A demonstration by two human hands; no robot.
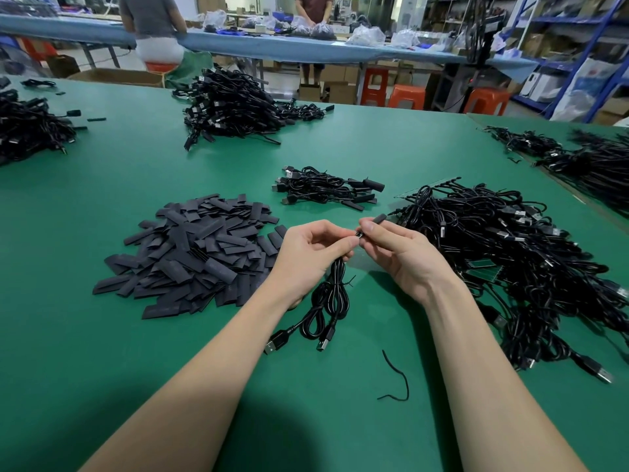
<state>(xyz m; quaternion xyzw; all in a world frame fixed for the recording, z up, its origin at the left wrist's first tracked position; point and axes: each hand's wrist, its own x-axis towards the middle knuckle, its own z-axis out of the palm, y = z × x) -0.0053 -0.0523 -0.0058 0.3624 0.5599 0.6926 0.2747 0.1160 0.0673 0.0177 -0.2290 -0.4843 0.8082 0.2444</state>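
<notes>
Both forearms reach forward and come together; the left hand (311, 258) pinches a cable (335, 287), the right hand (403, 262) pinches a black sleeve (378, 218), fingertips close together.

From my station I saw the left hand (306, 257) grip a coiled black cable (332, 294), its plugs (274, 345) resting on the green table (102, 335), while the right hand (401, 257) pinched a short black sleeve (378, 218) at the cable's upper end. A pile (190, 250) of flat sleeves lay to the left, a heap (510, 250) of cables to the right, and a small bundle (326, 189) beyond the hands.
</notes>
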